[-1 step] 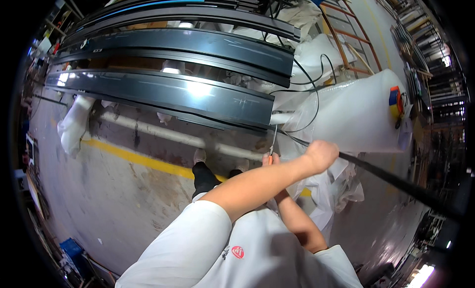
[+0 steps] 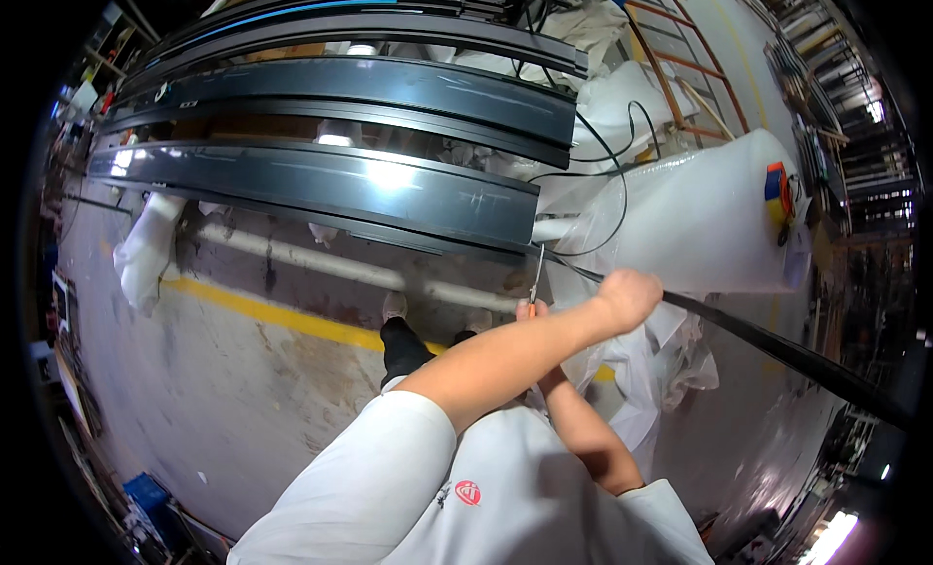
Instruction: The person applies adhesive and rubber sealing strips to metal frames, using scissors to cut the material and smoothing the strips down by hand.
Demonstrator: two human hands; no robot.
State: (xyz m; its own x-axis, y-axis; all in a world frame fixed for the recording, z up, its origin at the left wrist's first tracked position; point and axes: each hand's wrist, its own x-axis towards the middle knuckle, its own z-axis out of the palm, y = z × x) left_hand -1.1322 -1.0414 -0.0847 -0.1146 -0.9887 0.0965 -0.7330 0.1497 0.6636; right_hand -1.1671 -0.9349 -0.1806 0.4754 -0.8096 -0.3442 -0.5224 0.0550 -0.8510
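Observation:
My left arm crosses over my right one. Out to the right, my left hand (image 2: 632,300) is closed round a long black strip (image 2: 768,343). That strip runs from the near right end of a dark grey metal profile (image 2: 447,201) off toward the right rim. Partly hidden under my left forearm, my right hand (image 2: 530,310) grips an orange-handled tool (image 2: 532,308) with a thin metal blade. The blade points up, its tip close to the profile's end and the strip. I cannot tell from this view whether it touches them.
More long dark profiles (image 2: 340,87) lie parallel behind the nearest one. To the right is a big roll of clear plastic wrap (image 2: 700,215) with a red, blue and yellow object (image 2: 777,201) on it. Black cable (image 2: 623,191) loops there. A rusty metal frame (image 2: 690,65) stands beyond.

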